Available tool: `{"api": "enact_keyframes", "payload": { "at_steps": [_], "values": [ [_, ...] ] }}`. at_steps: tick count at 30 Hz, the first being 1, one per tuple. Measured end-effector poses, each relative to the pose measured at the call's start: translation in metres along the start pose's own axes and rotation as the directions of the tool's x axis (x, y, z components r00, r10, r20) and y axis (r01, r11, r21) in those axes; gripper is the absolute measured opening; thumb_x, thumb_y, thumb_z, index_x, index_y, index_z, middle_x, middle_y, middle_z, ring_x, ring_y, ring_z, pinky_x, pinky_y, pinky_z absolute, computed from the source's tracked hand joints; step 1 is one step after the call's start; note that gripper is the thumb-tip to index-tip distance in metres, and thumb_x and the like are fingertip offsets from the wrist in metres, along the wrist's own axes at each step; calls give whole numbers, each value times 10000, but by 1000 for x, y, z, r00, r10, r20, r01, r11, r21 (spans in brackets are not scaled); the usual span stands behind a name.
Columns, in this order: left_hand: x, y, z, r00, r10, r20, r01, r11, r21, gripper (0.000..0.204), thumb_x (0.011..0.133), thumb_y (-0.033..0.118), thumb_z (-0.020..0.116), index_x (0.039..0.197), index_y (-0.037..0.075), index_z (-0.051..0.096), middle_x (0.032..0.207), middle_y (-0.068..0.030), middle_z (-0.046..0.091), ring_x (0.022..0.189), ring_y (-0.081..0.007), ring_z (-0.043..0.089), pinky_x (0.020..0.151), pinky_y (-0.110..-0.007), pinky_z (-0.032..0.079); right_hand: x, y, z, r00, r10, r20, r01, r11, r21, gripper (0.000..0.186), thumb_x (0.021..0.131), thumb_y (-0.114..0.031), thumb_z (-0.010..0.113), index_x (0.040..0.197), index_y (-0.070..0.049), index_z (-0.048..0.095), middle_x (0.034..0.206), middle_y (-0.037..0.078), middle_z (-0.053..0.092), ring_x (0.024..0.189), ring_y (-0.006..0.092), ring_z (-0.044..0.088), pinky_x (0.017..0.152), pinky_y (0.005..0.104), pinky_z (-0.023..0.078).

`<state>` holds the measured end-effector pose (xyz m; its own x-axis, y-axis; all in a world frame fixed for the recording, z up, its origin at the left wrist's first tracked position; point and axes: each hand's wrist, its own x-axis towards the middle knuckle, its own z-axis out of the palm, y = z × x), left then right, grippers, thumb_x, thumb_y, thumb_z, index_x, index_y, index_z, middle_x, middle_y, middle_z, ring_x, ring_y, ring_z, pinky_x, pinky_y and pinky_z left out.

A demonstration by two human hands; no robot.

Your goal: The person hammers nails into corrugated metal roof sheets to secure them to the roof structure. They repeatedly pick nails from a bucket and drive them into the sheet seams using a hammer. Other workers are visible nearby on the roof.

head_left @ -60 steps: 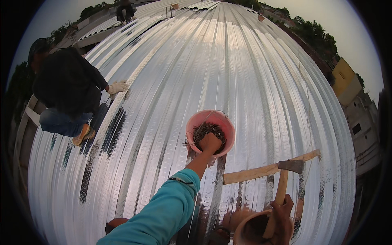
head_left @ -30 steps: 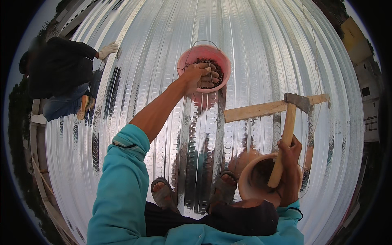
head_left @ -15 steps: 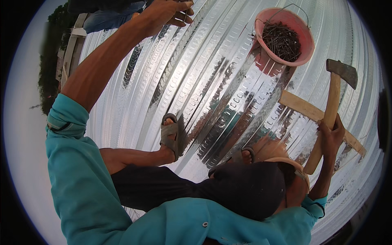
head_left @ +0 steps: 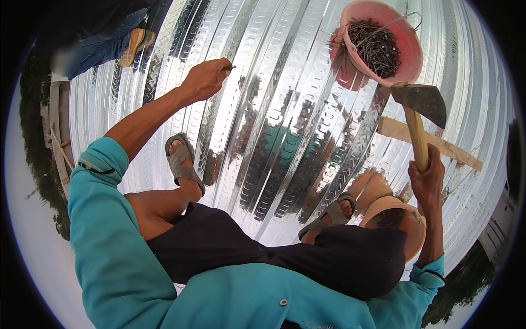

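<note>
My left hand is closed in a pinch on a small dark thing, apparently a nail, just above the corrugated metal roofing. My right hand grips the wooden handle of a hatchet-like hammer, its dark head raised beside a pink bucket holding many loose nails at the upper right. A flat wooden strip lies on the sheet behind the handle. A second, orange bucket stands near my right knee, partly hidden by it and my forearm.
A co-worker's jeans and tan shoe are at the upper left on the roofing. My sandalled feet rest on the ribbed sheet, which mirrors things around it. At the left edge are wooden beams and trees beyond the roof.
My left hand has left the nail bucket, swung up and left, then come down toward the sheet with closed fingers. The hammer has shifted, its head tilting. My view has turned downward.
</note>
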<state>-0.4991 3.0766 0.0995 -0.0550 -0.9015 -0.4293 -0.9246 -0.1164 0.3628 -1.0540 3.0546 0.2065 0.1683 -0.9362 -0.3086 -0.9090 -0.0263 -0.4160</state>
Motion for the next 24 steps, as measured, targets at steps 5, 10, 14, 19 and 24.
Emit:
{"api": "enact_keyframes", "payload": {
  "at_steps": [5, 10, 14, 19, 24],
  "values": [
    [5, -77, 64, 703, 701, 121, -708, 674, 209, 177, 857, 36, 587, 1033, 51, 580, 979, -112, 637, 1046, -307, 619, 958, -427, 461, -5, -52, 47, 960, 61, 274, -53, 998, -38, 506, 844, -53, 681, 1321, -8, 519, 921, 287, 691, 865, 459, 691, 757, 508, 520],
    [10, -128, 83, 526, 771, 359, -827, 562, 6, 174, 842, 43, 592, 1012, 78, 588, 965, -83, 600, 1008, -268, 596, 973, -404, 446, -16, -124, 53, 962, 116, 249, -91, 990, -111, 499, 805, -47, 687, 1280, -13, 538, 894, 267, 691, 844, 474, 676, 753, 526, 517],
    [20, -144, 75, 405, 815, 414, -895, 447, -4, 198, 844, 77, 607, 1040, 90, 581, 974, -69, 593, 1035, -254, 590, 994, -394, 436, -19, -198, 30, 958, 232, 169, -199, 961, -192, 478, 819, -46, 670, 1283, 1, 563, 885, 243, 693, 809, 429, 696, 744, 486, 533],
    [24, -150, 82, 341, 899, 275, -932, 362, -26, 209, 853, 91, 609, 1059, 98, 575, 977, -74, 594, 1035, -262, 600, 979, -400, 450, -44, -237, 6, 918, 386, 91, -388, 922, 8, 475, 858, -90, 672, 1296, 58, 560, 824, 108, 654, 696, 177, 608, 659, 371, 525],
    [21, -141, 78, 403, 861, 310, -900, 434, -35, 156, 886, 66, 558, 1040, 86, 569, 970, -95, 604, 1006, -285, 608, 953, -417, 457, -19, -257, 16, 922, 388, -5, -387, 921, 38, 466, 943, -230, 685, 1299, 50, 574, 798, 83, 633, 652, 143, 581, 612, 332, 492]
  ]
}}
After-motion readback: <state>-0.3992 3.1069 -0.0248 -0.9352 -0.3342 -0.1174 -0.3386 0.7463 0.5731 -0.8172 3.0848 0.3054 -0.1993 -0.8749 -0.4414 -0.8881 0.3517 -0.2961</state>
